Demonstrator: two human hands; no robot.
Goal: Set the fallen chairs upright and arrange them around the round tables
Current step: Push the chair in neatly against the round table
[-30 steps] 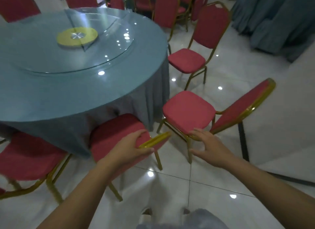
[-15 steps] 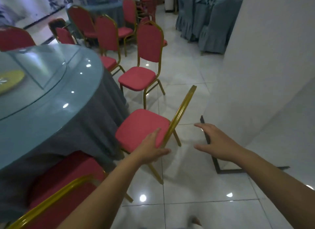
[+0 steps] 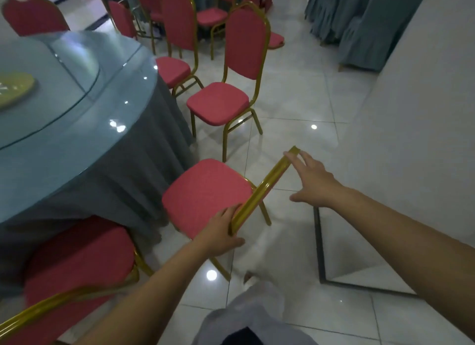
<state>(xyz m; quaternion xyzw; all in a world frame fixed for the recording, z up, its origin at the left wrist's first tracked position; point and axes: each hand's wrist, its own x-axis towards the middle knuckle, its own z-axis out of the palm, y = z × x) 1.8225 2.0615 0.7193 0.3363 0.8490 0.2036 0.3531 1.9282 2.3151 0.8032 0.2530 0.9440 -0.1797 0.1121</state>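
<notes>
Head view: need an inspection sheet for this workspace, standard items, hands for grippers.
Surface: glossy white tile floor, with light glare.
Job's things: held chair upright, seat edge close to the cloth of the round table; next chair upright beside it; near chair at lower left, by the cloth. No fallen chair in view.
Clutter: yellow-green disc on the table's glass turntable.
Grippers: left hand grips the near end of the held chair's gold back rail; right hand open, fingertips touching the far end.
Cables: nothing seen.
Surroundings: white wall at right; grey-blue draped covers; more red chairs behind.
</notes>
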